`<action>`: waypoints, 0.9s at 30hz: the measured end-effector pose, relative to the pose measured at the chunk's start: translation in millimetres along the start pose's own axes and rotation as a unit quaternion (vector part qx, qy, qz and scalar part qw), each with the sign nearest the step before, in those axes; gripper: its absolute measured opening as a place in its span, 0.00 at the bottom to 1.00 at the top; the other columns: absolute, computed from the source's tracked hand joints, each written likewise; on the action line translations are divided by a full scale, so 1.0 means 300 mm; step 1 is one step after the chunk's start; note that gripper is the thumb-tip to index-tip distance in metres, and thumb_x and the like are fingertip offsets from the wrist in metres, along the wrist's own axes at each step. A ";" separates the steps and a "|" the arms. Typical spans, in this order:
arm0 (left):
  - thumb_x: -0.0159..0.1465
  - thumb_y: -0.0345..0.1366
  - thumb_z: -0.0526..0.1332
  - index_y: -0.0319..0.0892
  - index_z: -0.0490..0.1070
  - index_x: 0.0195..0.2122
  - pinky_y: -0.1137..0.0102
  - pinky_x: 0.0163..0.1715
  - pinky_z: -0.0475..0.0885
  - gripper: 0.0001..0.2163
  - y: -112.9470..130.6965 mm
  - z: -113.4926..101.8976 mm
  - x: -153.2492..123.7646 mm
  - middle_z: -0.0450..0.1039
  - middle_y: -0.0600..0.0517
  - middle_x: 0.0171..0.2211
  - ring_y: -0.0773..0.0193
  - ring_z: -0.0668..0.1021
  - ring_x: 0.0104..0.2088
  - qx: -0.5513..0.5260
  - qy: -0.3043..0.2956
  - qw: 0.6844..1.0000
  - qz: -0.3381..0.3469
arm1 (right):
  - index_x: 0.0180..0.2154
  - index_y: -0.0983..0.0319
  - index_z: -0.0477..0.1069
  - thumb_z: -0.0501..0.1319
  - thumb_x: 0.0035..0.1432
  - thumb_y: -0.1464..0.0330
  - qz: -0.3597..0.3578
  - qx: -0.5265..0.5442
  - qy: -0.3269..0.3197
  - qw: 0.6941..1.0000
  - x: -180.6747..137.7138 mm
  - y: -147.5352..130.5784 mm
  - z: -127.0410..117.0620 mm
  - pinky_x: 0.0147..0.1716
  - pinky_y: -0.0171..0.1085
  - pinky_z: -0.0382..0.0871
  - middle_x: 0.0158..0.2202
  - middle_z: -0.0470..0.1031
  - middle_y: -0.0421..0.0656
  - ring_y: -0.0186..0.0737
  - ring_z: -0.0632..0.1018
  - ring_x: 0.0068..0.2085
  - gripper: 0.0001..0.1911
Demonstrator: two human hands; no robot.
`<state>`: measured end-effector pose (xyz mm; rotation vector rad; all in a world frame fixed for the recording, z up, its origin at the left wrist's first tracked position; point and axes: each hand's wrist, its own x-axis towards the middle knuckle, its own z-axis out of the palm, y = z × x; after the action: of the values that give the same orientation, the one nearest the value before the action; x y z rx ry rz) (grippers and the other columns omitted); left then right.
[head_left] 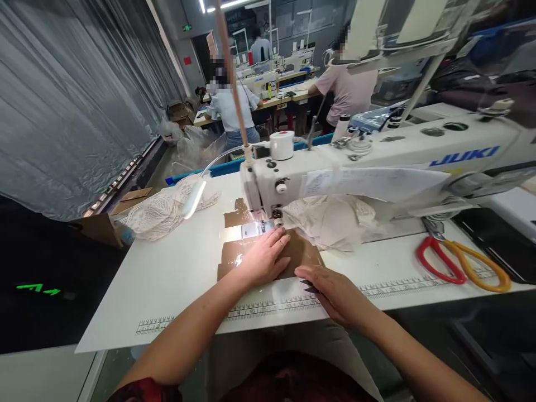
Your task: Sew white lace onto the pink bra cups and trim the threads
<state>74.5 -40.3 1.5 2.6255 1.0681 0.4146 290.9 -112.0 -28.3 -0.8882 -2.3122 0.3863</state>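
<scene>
From the head view, I see my left hand (264, 258) at the centre of the frame, spread flat with fingers open, palm pressing on a brown fabric piece (304, 252) that lies on the white table (167, 279); it grips nothing, it only pins the cloth down. The fingertips reach toward a small white label (255, 229) lying on the fabric right under the needle area of the sewing machine (377, 162), which fills the upper right of the frame. My right hand (335, 293), lower centre, rests loosely open on the near edge of the fabric, and seems to touch a small dark item there; I cannot tell what it is. I judge the step in hand to be lining up the label beneath the presser foot. The next move calls for keeping both layers flat and square. Red and yellow scissors (460, 262) lie at the right, and lace cloth (163, 209) at the left.
</scene>
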 end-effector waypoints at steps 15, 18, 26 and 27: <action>0.59 0.46 0.62 0.38 0.56 0.60 0.55 0.54 0.66 0.31 0.220 0.037 0.285 0.64 0.38 0.56 0.47 0.68 0.57 -0.121 0.080 0.985 -0.096 | 0.46 0.59 0.72 0.49 0.65 0.62 0.219 0.150 0.117 0.957 -0.068 0.055 -0.129 0.37 0.37 0.72 0.32 0.77 0.42 0.40 0.78 0.36 0.16; 0.54 0.45 0.66 0.40 0.57 0.59 0.55 0.51 0.68 0.34 0.218 0.071 0.359 0.65 0.39 0.55 0.46 0.70 0.53 -0.118 0.069 0.974 -0.182 | 0.47 0.59 0.71 0.49 0.65 0.62 0.221 0.144 0.142 0.954 -0.079 0.054 -0.124 0.40 0.38 0.72 0.31 0.77 0.43 0.43 0.79 0.40 0.16; 0.61 0.41 0.59 0.42 0.70 0.34 0.72 0.29 0.66 0.08 0.237 0.075 0.343 0.66 0.55 0.25 0.66 0.70 0.28 -0.232 0.133 0.954 -0.137 | 0.45 0.58 0.71 0.50 0.65 0.63 0.201 0.106 0.084 0.970 -0.079 0.046 -0.127 0.38 0.36 0.71 0.39 0.78 0.43 0.40 0.78 0.40 0.14; 0.62 0.42 0.58 0.41 0.69 0.33 0.73 0.28 0.65 0.09 0.246 0.063 0.334 0.65 0.56 0.25 0.67 0.69 0.27 -0.265 0.143 0.947 -0.115 | 0.47 0.58 0.70 0.51 0.64 0.62 0.198 0.077 0.068 0.975 -0.076 0.042 -0.125 0.37 0.37 0.70 0.40 0.78 0.43 0.41 0.78 0.40 0.14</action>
<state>196.7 -22.6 26.2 1.9815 1.1371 0.9059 334.6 -116.7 -15.7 -1.2560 -1.9459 0.6414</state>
